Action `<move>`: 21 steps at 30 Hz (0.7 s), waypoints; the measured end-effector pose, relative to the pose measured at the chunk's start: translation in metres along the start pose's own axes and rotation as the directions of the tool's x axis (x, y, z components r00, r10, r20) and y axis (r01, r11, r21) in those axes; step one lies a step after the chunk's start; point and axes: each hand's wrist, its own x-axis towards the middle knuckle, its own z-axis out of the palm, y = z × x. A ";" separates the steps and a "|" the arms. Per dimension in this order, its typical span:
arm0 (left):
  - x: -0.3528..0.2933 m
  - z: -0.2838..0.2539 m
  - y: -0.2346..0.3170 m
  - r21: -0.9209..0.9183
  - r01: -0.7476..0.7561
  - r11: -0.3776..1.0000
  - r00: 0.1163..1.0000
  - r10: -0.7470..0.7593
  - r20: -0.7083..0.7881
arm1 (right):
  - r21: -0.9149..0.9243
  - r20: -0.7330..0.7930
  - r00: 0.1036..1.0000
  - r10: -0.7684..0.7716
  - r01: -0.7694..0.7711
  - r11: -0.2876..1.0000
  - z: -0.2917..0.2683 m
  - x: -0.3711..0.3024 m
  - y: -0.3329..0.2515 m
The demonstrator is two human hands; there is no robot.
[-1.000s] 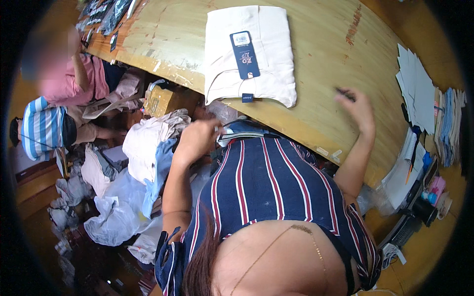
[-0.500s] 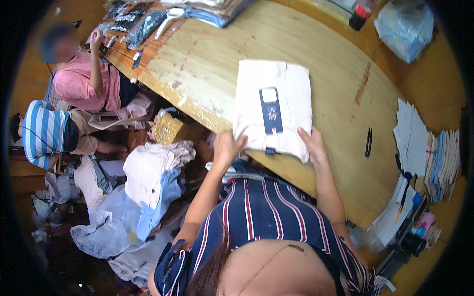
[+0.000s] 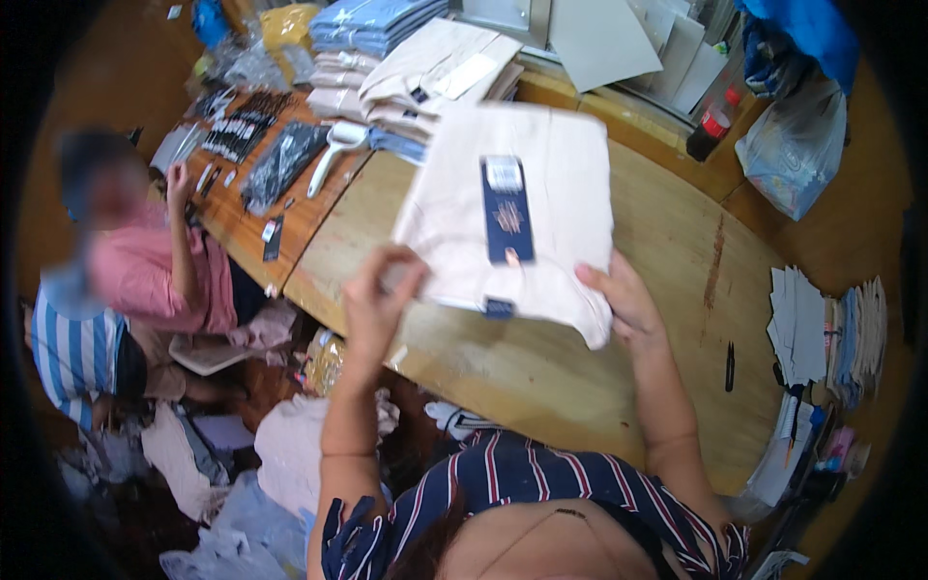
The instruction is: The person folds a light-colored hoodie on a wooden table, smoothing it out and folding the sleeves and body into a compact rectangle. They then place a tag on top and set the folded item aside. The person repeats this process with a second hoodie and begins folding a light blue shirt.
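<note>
A folded pale cream shirt (image 3: 565, 203) is held up above the table, with a navy hang tag (image 3: 507, 217) on its front and a small navy label (image 3: 498, 308) at its near edge. My right hand (image 3: 626, 295) grips the near right corner, thumb on top and the other fingers underneath. At the near left corner, my left hand (image 3: 380, 290) has its fingers curled and pinches the edge; the fingertips are slightly blurred.
Stacked folded shirts (image 3: 440, 72) stand at the far side, beside a white-handled lint roller (image 3: 336, 155) and bagged dark tags (image 3: 280, 164). Black tweezers (image 3: 730, 367) lie right. A bottle (image 3: 713, 130) stands beyond. At left sits a person in pink (image 3: 159, 261); clothes (image 3: 290, 449) are heaped below.
The folded shirt has been lifted off the table, moving away from me and a little left. Both hands rose with it, the left shifting leftward. My view has tilted up toward the far side.
</note>
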 end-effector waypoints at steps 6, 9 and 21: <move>0.224 -0.029 -0.037 0.108 -0.261 0.959 0.958 0.271 -0.094 | 0.130 0.107 0.926 -0.362 0.348 0.928 0.037 0.199 -0.037; 0.301 -0.027 -0.097 0.230 -0.279 0.932 0.960 0.279 0.034 | 0.208 -0.022 0.949 -0.313 0.311 0.927 0.040 0.288 -0.011; 0.371 0.167 -0.084 0.828 -0.302 0.473 0.952 0.107 0.286 | -0.648 -0.482 0.822 -0.303 -0.102 0.755 -0.084 0.099 0.054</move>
